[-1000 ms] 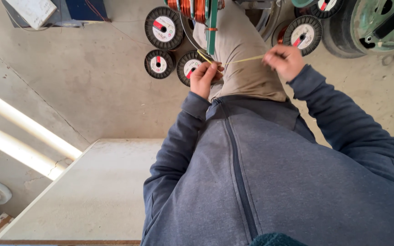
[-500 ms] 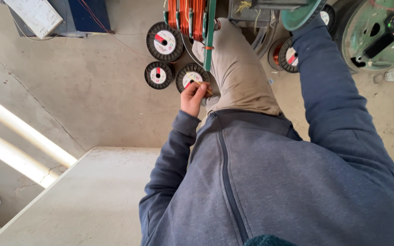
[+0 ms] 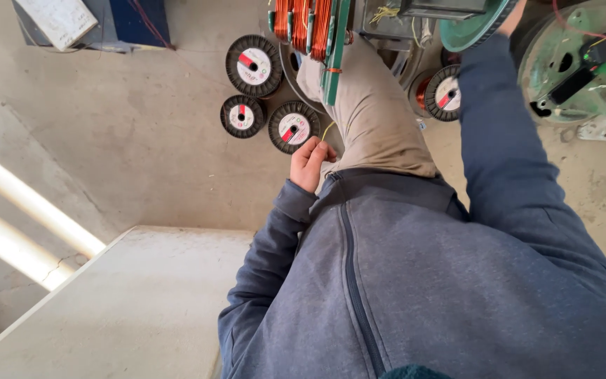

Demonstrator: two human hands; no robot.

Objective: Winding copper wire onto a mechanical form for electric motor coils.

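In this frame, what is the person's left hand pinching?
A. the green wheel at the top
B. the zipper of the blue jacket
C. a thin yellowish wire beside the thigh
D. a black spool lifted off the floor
C: the left hand is closed on a thin yellowish wire beside the thigh, while the black spools lie on the floor.

black wire spools (image 3: 254,65): 4 | copper coils (image 3: 301,17): 3 | green wheels (image 3: 575,62): 2

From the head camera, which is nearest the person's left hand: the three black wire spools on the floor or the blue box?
From the left hand:
1. Spool right above it.
2. Smaller spool, to the left.
3. Largest spool, higher up.
4. Blue box, top left corner.
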